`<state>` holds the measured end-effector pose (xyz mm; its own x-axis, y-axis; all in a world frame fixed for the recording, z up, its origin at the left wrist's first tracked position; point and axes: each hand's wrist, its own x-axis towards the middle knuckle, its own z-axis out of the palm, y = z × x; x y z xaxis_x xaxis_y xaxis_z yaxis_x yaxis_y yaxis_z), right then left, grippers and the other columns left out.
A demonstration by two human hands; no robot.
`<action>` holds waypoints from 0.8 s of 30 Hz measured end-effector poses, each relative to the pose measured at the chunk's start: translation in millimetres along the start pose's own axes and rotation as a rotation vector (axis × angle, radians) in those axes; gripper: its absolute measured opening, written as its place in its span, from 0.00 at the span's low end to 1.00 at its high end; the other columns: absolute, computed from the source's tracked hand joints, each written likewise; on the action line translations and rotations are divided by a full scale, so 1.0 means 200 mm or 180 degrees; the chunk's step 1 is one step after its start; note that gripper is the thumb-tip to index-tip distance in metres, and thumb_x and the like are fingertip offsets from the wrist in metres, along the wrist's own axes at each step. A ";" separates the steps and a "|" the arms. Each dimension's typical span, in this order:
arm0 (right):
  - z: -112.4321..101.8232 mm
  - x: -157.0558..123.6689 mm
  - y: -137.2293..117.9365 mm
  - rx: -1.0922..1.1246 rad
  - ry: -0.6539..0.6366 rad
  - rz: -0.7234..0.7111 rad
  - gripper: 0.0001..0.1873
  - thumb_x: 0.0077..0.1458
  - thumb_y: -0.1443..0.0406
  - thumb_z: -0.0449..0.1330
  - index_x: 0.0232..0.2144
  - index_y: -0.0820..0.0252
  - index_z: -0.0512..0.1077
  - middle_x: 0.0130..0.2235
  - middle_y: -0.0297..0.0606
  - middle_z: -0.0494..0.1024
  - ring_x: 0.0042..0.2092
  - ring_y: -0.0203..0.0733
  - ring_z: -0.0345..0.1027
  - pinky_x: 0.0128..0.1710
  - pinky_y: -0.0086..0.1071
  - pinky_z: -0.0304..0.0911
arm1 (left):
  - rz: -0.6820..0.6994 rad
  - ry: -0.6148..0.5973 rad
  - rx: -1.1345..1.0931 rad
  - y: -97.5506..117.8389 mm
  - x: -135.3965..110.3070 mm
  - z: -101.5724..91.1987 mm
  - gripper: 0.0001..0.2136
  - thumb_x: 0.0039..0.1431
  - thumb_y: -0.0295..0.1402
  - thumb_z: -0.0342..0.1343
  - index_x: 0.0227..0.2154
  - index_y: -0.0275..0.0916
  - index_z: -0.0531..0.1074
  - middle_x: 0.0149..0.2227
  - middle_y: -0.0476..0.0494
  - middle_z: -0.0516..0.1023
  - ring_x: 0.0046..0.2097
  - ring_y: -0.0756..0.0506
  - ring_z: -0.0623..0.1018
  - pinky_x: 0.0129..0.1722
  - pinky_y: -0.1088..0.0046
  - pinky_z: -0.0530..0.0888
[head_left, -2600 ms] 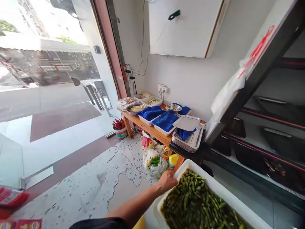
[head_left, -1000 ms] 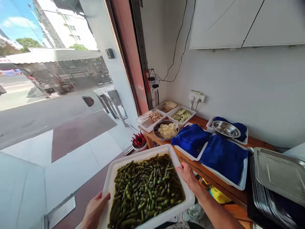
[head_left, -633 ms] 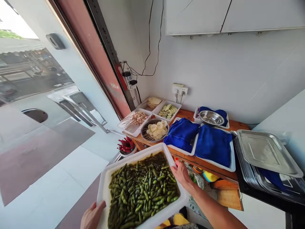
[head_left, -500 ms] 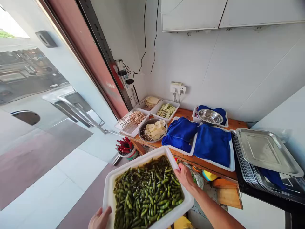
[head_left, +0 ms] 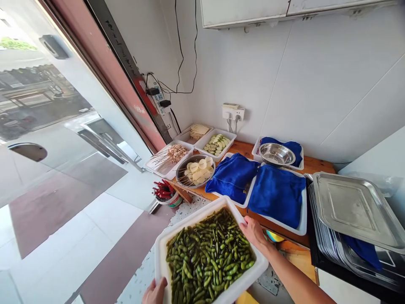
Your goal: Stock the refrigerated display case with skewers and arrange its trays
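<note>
I carry a white rectangular tray (head_left: pixel 190 221) full of green edamame pods (head_left: pixel 209 257) in dark liquid, low in the view. My left hand (head_left: pixel 155 291) grips its near left corner, partly cut off by the frame's bottom edge. My right hand (head_left: pixel 254 233) is closed on the tray's right rim, thumb over the edge. The tray hovers just in front of a wooden table (head_left: pixel 245 148) that stands against the wall.
On the table are white trays under blue cloths (head_left: pixel 278 194), a steel bowl (head_left: pixel 276 154), a bowl of pale slices (head_left: pixel 196 169), skewers (head_left: pixel 172 153) and sliced vegetables (head_left: pixel 217 143). Stacked steel trays (head_left: pixel 351 207) sit right. A pot of red sticks (head_left: pixel 164 193) stands on the floor by the glass door.
I lifted the tray with both hands and turned toward the wooden table. Over the last second the tray has moved right and closer to the table's front edge.
</note>
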<state>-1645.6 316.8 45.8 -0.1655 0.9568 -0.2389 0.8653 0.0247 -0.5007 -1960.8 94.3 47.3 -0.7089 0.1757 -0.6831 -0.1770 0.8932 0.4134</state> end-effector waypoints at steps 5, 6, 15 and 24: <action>-0.04 0.13 0.01 -0.0068 -0.0021 -0.0081 0.18 0.54 0.72 0.58 0.20 0.56 0.53 0.20 0.26 0.55 0.26 0.33 0.51 0.30 0.28 0.47 | 0.0005 -0.0057 -0.0706 0.02 -0.13 0.10 0.11 0.51 0.40 0.53 0.37 0.43 0.68 0.33 0.44 0.79 0.34 0.39 0.80 0.29 0.68 0.76; -0.05 0.15 0.01 -0.0106 0.0002 -0.0122 0.17 0.54 0.72 0.58 0.20 0.56 0.55 0.20 0.26 0.56 0.26 0.33 0.51 0.30 0.28 0.47 | 0.0035 -0.0079 -0.0777 0.03 -0.15 0.12 0.12 0.51 0.39 0.53 0.38 0.43 0.68 0.33 0.44 0.79 0.33 0.40 0.80 0.29 0.69 0.76; -0.10 0.28 0.04 -0.0389 -0.0112 -0.0215 0.10 0.57 0.70 0.57 0.23 0.60 0.65 0.23 0.31 0.66 0.29 0.35 0.59 0.32 0.29 0.48 | 0.0199 -0.0096 -0.0767 0.11 -0.17 0.20 0.11 0.48 0.40 0.51 0.34 0.42 0.69 0.29 0.44 0.78 0.32 0.39 0.81 0.27 0.69 0.75; -0.10 0.35 -0.02 -0.0607 -0.0263 -0.0347 0.08 0.60 0.65 0.57 0.33 0.63 0.74 0.33 0.42 0.79 0.37 0.41 0.73 0.36 0.29 0.55 | 0.0659 0.0516 -0.0079 -0.05 -0.06 0.23 0.13 0.50 0.45 0.50 0.32 0.42 0.71 0.33 0.39 0.81 0.36 0.35 0.82 0.31 0.66 0.78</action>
<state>-1651.2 389.0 47.6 -0.2943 0.9188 -0.2631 0.9126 0.1883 -0.3630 -1918.1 101.6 23.4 -0.8315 0.2833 -0.4778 -0.0320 0.8343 0.5504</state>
